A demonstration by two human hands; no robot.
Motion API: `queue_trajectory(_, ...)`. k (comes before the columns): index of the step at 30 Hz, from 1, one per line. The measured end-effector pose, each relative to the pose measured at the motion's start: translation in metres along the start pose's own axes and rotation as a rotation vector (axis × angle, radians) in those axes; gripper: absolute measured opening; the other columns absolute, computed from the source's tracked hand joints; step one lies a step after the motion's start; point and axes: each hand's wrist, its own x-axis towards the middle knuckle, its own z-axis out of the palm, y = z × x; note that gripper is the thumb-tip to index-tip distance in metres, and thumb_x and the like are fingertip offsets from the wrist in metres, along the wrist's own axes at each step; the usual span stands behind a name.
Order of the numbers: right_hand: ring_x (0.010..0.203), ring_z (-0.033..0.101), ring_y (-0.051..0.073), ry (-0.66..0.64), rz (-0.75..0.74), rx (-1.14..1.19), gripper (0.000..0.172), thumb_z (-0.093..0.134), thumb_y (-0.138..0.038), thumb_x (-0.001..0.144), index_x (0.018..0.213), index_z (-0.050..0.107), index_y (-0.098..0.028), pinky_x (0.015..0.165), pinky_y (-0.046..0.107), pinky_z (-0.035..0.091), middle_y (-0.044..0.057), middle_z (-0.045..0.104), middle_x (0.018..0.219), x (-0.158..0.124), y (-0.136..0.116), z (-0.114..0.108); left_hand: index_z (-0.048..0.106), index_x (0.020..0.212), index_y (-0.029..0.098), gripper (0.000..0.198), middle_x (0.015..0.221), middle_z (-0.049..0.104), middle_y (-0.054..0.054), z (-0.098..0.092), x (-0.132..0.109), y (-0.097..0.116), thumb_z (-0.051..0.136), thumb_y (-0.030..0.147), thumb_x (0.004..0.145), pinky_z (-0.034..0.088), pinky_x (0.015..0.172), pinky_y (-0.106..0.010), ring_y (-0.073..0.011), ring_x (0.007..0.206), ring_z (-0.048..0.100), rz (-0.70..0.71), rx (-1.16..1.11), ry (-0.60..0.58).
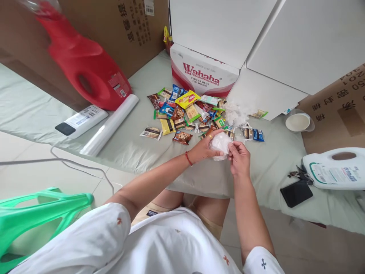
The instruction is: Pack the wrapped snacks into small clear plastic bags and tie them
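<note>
My left hand (pixel 204 149) and my right hand (pixel 238 156) both grip a small clear plastic bag (pixel 220 144) between them, fingers closed on its edges, just above the pale green cloth (pixel 265 167). A red cord circles my left wrist and a ring shows on one left finger. Right behind the bag lies a heap of several wrapped snacks (pixel 188 112) in many colours. A bunch of more clear bags (pixel 235 112) lies at the heap's right side.
A Wahaha water carton (pixel 202 74) and white boxes (pixel 285 45) stand behind the snacks. To the left are a red jug (pixel 85 68), a film roll (pixel 110 123) and a remote (pixel 81 121). At the right lie a white jug (pixel 336 169), a cup (pixel 298 122), a phone (pixel 296 193) and keys. A green stool (pixel 37 215) is near left.
</note>
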Motion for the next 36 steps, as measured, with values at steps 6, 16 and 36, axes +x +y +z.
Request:
queue_trajectory(6, 0.046, 0.034, 0.001, 0.182, 0.056, 0.284, 0.047, 0.095, -0.037, 0.056, 0.087, 0.064, -0.021, 0.039, 0.014, 0.023, -0.01, 0.053, 0.064, 0.017, -0.003, -0.023, 0.073, 0.107, 0.017, 0.052, 0.126, 0.067, -0.01, -0.009, 0.007, 0.003, 0.09, 0.049, 0.07, 0.044, 0.108, -0.039, -0.0263, 0.119, 0.061, -0.063, 0.034, 0.218)
queue_trajectory(16, 0.047, 0.036, 0.002, 0.447, -0.091, 0.243, 0.038, 0.087, -0.039, 0.068, 0.083, 0.057, -0.021, 0.04, 0.015, 0.027, -0.008, 0.052, 0.067, 0.02, 0.016, -0.073, 0.073, 0.106, 0.015, 0.027, 0.139, 0.056, -0.01, -0.007, 0.206, 0.052, 0.076, 0.035, 0.088, 0.024, 0.126, -0.044, -0.028, 0.145, 0.044, 0.298, 0.603, 0.309)
queue_trajectory(36, 0.048, 0.034, 0.004, 0.062, 0.267, 0.375, 0.041, 0.089, -0.042, 0.065, 0.088, 0.06, -0.023, 0.041, 0.016, 0.025, -0.01, 0.045, 0.063, 0.017, 0.031, -0.068, 0.063, 0.091, 0.015, 0.049, 0.074, 0.059, 0.002, 0.075, 0.053, -0.03, 0.083, 0.058, 0.076, 0.043, 0.058, -0.022, -0.0076, 0.061, 0.052, -0.189, 0.053, 0.15)
